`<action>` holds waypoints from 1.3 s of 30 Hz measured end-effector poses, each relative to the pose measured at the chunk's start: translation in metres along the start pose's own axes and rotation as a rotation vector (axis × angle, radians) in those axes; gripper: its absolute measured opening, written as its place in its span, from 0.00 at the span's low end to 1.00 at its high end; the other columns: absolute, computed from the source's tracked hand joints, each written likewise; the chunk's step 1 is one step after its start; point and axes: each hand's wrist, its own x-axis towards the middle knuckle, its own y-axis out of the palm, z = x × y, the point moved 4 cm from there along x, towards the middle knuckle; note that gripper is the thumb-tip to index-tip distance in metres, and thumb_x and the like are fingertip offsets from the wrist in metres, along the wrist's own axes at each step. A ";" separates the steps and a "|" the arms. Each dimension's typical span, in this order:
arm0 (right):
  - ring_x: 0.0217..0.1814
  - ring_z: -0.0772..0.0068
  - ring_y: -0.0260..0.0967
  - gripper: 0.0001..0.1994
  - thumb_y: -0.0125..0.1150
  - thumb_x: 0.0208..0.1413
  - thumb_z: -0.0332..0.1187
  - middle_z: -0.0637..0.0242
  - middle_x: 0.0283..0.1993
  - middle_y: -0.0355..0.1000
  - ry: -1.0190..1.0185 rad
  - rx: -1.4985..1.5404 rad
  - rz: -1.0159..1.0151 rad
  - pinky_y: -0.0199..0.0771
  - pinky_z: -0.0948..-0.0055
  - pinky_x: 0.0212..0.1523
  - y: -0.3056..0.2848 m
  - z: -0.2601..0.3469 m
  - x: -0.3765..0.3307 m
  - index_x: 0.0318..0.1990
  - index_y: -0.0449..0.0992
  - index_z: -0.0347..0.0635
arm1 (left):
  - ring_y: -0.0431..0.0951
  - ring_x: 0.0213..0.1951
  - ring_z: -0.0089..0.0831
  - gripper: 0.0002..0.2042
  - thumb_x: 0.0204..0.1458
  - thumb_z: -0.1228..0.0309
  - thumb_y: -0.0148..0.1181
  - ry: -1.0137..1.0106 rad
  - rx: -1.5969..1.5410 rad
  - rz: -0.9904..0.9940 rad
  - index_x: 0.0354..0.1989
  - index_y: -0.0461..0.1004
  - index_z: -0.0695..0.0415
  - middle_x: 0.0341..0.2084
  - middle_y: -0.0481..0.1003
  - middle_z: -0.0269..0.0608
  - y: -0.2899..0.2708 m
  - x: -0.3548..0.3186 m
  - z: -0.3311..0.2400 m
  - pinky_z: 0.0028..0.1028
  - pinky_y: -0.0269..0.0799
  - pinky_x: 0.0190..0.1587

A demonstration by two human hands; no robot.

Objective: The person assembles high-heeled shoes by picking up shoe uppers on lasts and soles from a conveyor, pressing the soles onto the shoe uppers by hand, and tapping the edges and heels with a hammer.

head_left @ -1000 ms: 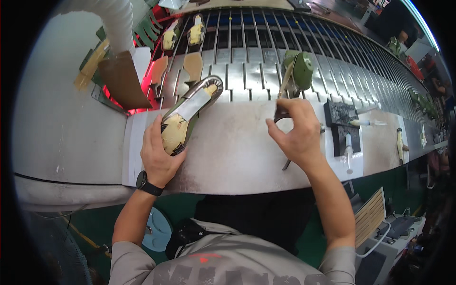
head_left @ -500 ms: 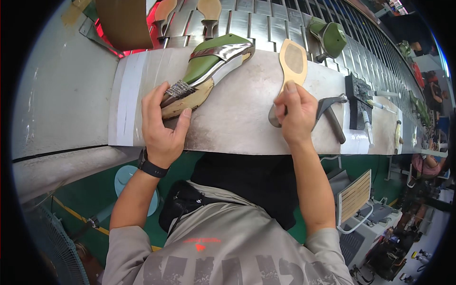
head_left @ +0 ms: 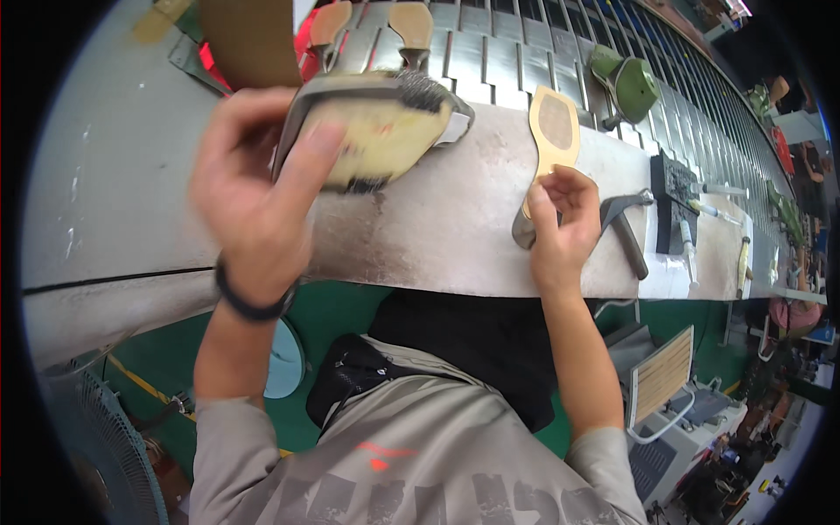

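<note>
My left hand (head_left: 258,179), blurred by motion, grips a shoe upper on its last (head_left: 376,136) above the left part of the worktop. The shoe's pale underside faces me, with the thumb lying across it and the other fingers mostly hidden behind. To the right, a tan shoe sole piece (head_left: 557,122) with a darker patch and a dark grey end lies on the worktop. Over its narrow part is my right hand (head_left: 569,223), fingers loosely curled and thumb apart, holding nothing that I can see. Whether it touches the piece, I cannot tell.
A hammer-like tool with a dark handle (head_left: 628,245) lies right of my right hand. Beyond it sits a black block (head_left: 672,197) with pen-like tubes. Another green lasted shoe (head_left: 634,87) and tan sole pieces (head_left: 411,26) stand on the slatted metal conveyor (head_left: 490,52).
The left hand has lifted and turned the shoe, from side-on with green showing to underside toward me. The right hand's pinch on the sole piece has loosened, its fingers now apart.
</note>
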 end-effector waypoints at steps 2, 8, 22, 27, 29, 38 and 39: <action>0.57 0.53 0.74 0.22 0.74 0.55 0.33 0.46 0.56 0.74 -0.333 -0.500 0.052 0.73 0.58 0.61 -0.005 0.025 -0.008 0.53 0.75 0.30 | 0.80 0.44 0.27 0.15 0.62 0.73 0.68 0.020 -0.145 -0.075 0.52 0.75 0.66 0.43 0.81 0.43 0.013 0.022 0.022 0.29 0.76 0.52; 0.68 0.43 0.70 0.17 0.67 0.62 0.30 0.38 0.70 0.66 -0.293 -0.673 0.074 0.68 0.56 0.67 -0.066 0.024 -0.018 0.55 0.76 0.30 | 0.83 0.49 0.32 0.17 0.67 0.67 0.62 0.062 -0.538 0.010 0.56 0.75 0.67 0.51 0.82 0.50 0.046 0.052 0.029 0.32 0.79 0.55; 0.31 0.55 0.83 0.15 0.61 0.67 0.32 0.48 0.36 0.81 0.799 0.382 0.204 0.88 0.57 0.41 -0.085 0.023 -0.159 0.53 0.76 0.28 | 0.79 0.60 0.45 0.24 0.72 0.59 0.48 -0.489 -0.735 0.476 0.66 0.67 0.66 0.60 0.75 0.61 0.104 0.028 -0.001 0.45 0.78 0.62; 0.37 0.54 0.84 0.18 0.59 0.71 0.38 0.44 0.42 0.82 0.255 0.439 0.167 0.88 0.53 0.43 -0.079 0.056 -0.131 0.45 0.80 0.23 | 0.75 0.63 0.53 0.24 0.75 0.57 0.39 -0.585 -0.968 0.524 0.65 0.68 0.64 0.61 0.72 0.65 0.111 0.034 0.001 0.50 0.71 0.68; 0.35 0.54 0.84 0.19 0.58 0.72 0.39 0.42 0.44 0.81 0.146 0.380 0.192 0.88 0.54 0.42 -0.071 0.076 -0.125 0.45 0.79 0.24 | 0.75 0.63 0.53 0.24 0.74 0.57 0.40 -0.572 -0.934 0.524 0.66 0.67 0.64 0.62 0.72 0.65 0.111 0.033 -0.003 0.49 0.71 0.68; 0.31 0.67 0.83 0.12 0.58 0.68 0.28 0.49 0.36 0.84 0.131 0.356 0.490 0.86 0.70 0.34 -0.024 0.158 -0.099 0.43 0.81 0.21 | 0.80 0.59 0.49 0.20 0.66 0.70 0.60 -0.372 -0.776 0.664 0.63 0.67 0.64 0.56 0.77 0.65 0.112 -0.002 -0.045 0.45 0.79 0.61; 0.33 0.66 0.84 0.14 0.58 0.68 0.30 0.47 0.37 0.84 0.183 0.405 0.479 0.87 0.70 0.34 -0.018 0.159 -0.096 0.44 0.80 0.19 | 0.80 0.59 0.49 0.21 0.68 0.65 0.59 -0.313 -0.751 0.686 0.63 0.67 0.64 0.57 0.77 0.66 0.112 -0.006 -0.048 0.45 0.79 0.61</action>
